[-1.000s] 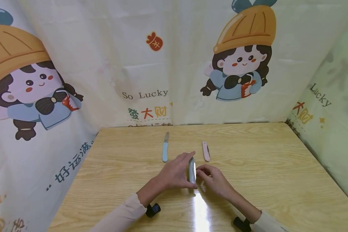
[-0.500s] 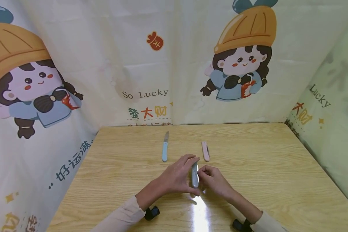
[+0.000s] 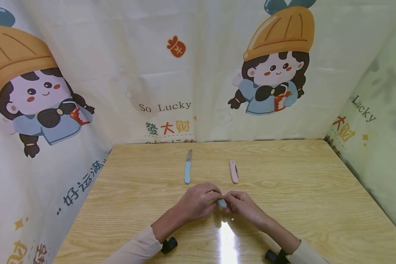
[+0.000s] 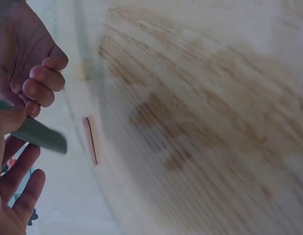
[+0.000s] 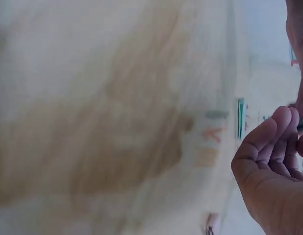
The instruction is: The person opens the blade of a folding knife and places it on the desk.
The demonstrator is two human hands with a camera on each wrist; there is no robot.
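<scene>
Nearest, a pale cloth sleeve [image 3: 136,244] and a matching one opposite reach in over a wooden worktop [image 3: 135,205], its yellowish grain smooth and glossy enough to mirror a bright streak of light [image 3: 227,242]. Beyond the streak, about midway between the left and right edges, the two hands meet around a small grey-green handle [image 3: 222,204], rounded at the end. The left hand [image 3: 198,201] grips it between thumb and fingers; the right hand [image 3: 245,207] has its fingers curled in, pinching at it, though the exact spot is hidden. Whether a blade stands out of it cannot be told. The handle looks like hard plastic, so it is probably light, stiff, tough and a little slippery; the safest hold would be on its broad sides, clear of any slot or edge. Farther off, toward the far edge, lie two slim knives: a pink one [image 3: 234,172], folded, a dark slot along its side, and left of it a light blue one [image 3: 187,172], its grey metal blade pointing to that edge. Behind hangs creased, cream cloth [image 3: 214,95] printed with cartoon figures.
</scene>
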